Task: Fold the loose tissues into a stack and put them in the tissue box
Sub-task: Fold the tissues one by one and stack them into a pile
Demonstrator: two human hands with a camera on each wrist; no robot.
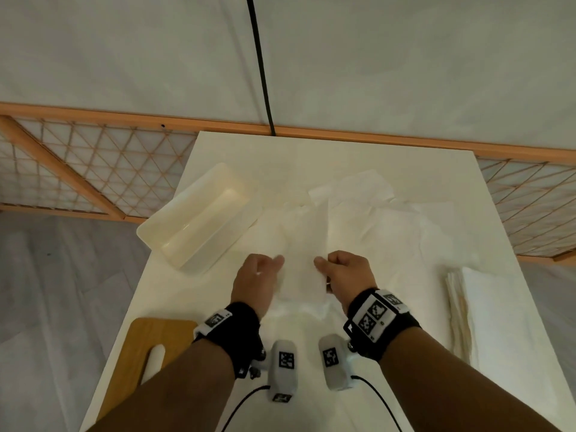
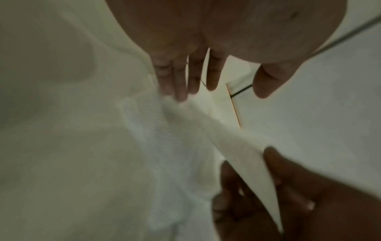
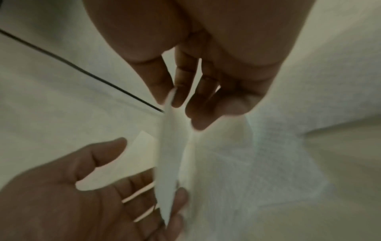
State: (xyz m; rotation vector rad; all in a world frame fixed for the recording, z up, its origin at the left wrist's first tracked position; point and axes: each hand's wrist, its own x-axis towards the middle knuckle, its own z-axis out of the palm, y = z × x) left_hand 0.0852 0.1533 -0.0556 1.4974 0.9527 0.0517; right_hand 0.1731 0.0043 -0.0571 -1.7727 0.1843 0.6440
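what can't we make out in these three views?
- Head view: the tissue between the left hand and right hand washes out against the loose tissues; edges unclear.
- Left wrist view: motion blur; left grip uncertain.
- Head view: folded stack count unreadable.
- Head view: wooden board partly hidden by forearm.
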